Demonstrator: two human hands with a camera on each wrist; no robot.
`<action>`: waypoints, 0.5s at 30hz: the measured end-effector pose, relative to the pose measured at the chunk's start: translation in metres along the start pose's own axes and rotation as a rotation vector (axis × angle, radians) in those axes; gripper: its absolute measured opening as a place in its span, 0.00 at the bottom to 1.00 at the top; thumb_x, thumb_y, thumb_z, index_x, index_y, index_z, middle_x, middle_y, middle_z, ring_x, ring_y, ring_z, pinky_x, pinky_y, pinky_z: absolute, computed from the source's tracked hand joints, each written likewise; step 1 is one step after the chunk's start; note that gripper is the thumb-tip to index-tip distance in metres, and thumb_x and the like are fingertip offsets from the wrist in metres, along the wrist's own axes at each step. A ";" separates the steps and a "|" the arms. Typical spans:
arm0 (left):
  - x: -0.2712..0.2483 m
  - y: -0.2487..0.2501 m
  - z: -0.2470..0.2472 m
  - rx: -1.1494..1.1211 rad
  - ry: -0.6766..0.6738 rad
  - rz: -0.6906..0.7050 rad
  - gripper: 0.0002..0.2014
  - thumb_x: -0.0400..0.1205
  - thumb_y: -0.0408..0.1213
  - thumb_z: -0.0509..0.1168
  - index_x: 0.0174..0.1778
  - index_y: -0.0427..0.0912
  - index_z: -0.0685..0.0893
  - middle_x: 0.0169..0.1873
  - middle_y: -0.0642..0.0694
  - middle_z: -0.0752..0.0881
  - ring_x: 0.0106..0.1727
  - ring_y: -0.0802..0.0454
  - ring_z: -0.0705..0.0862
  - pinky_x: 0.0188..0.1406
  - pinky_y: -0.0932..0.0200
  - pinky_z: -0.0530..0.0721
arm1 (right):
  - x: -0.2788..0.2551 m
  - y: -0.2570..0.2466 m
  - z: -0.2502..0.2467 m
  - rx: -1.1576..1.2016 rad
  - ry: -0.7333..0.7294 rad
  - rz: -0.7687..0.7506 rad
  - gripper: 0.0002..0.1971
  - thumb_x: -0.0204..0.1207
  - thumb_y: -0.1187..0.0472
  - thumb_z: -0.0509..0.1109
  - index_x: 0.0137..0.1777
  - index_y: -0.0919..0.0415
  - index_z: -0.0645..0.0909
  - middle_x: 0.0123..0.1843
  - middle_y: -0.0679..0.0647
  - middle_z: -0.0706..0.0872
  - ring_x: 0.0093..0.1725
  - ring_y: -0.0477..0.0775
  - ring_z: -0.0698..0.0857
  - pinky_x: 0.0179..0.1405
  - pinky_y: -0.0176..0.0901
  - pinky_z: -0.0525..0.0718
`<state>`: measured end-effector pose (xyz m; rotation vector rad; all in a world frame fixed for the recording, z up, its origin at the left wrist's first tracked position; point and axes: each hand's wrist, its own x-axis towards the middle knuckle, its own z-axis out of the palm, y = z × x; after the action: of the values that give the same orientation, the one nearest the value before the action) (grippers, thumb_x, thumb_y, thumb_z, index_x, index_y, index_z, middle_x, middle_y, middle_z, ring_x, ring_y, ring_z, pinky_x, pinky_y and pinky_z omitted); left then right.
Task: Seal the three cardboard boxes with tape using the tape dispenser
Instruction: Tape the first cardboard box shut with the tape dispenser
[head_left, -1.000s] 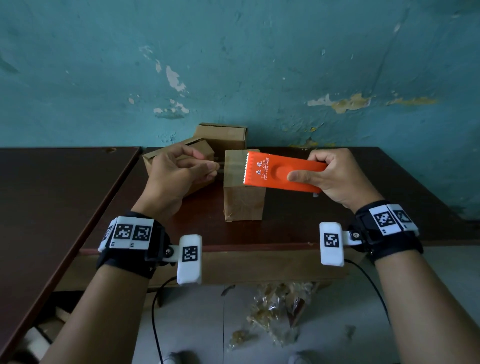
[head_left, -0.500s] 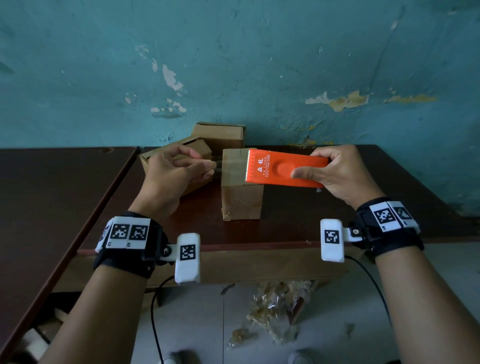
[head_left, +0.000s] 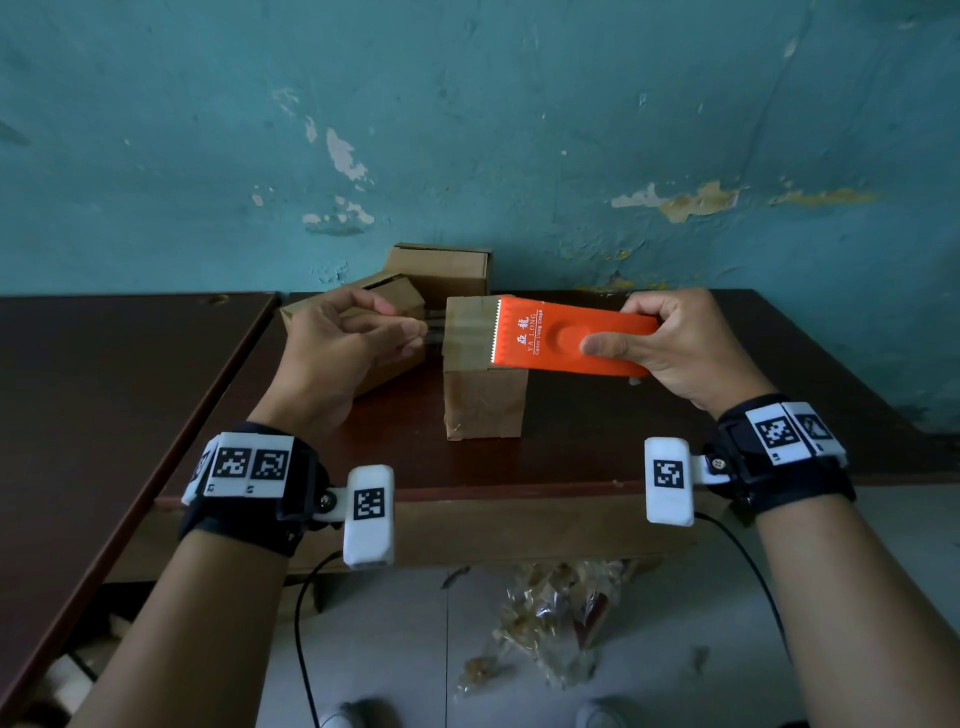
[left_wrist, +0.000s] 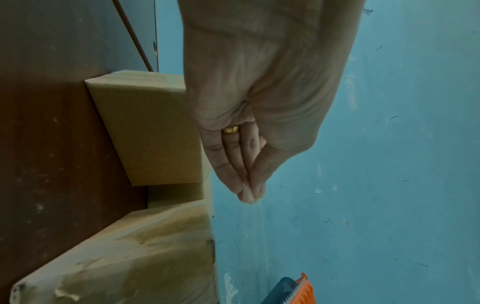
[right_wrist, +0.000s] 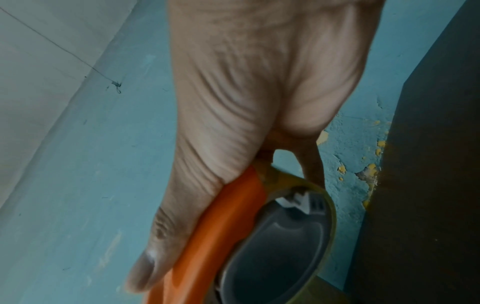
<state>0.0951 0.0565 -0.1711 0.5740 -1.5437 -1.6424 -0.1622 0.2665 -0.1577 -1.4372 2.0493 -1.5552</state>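
Note:
My right hand (head_left: 618, 327) grips an orange tape dispenser (head_left: 550, 338), thumb on its side, serrated edge pointing left. My left hand (head_left: 422, 332) pinches the free end of the clear tape (head_left: 462, 332), which stretches from my fingertips to the dispenser's teeth, above an upright cardboard box (head_left: 483, 405). Two more boxes lie behind: one against the wall (head_left: 441, 270), one tilted (head_left: 400, 293) and partly hidden by my left hand. In the left wrist view, the left hand's pinched fingertips (left_wrist: 249, 193) sit above the dispenser's teeth (left_wrist: 298, 288). In the right wrist view, the tape roll (right_wrist: 322, 205) shows inside the dispenser (right_wrist: 223, 222).
The boxes stand on a dark brown table (head_left: 623, 447) against a teal wall; a second table (head_left: 104, 389) adjoins on the left. Crumpled plastic wrap (head_left: 545, 623) lies on the floor under the table's front edge.
The stretch of tape between my left fingertips and the dispenser's teeth has grown slightly longer. Both hands otherwise stay nearly in place over the upright box.

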 end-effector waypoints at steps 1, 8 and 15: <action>0.000 0.000 0.000 -0.004 -0.001 -0.002 0.11 0.79 0.22 0.76 0.51 0.37 0.83 0.41 0.37 0.95 0.43 0.47 0.95 0.49 0.54 0.94 | 0.000 0.001 0.000 0.003 0.000 -0.003 0.22 0.62 0.49 0.89 0.38 0.67 0.86 0.38 0.65 0.90 0.28 0.52 0.88 0.22 0.42 0.84; 0.000 -0.002 0.001 0.008 0.020 -0.005 0.11 0.80 0.20 0.76 0.49 0.36 0.83 0.40 0.36 0.95 0.41 0.46 0.95 0.46 0.55 0.94 | -0.001 0.003 -0.003 -0.016 -0.012 -0.004 0.24 0.60 0.49 0.89 0.38 0.69 0.85 0.39 0.66 0.89 0.29 0.51 0.88 0.22 0.41 0.85; -0.001 -0.001 -0.003 0.023 0.025 -0.007 0.10 0.80 0.20 0.75 0.49 0.37 0.83 0.40 0.37 0.95 0.43 0.46 0.95 0.50 0.53 0.95 | -0.004 0.003 -0.006 0.001 -0.005 -0.010 0.22 0.59 0.50 0.88 0.36 0.68 0.85 0.35 0.63 0.87 0.27 0.49 0.86 0.22 0.39 0.83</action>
<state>0.0973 0.0555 -0.1727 0.6108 -1.5461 -1.6190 -0.1661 0.2731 -0.1589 -1.4514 2.0417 -1.5541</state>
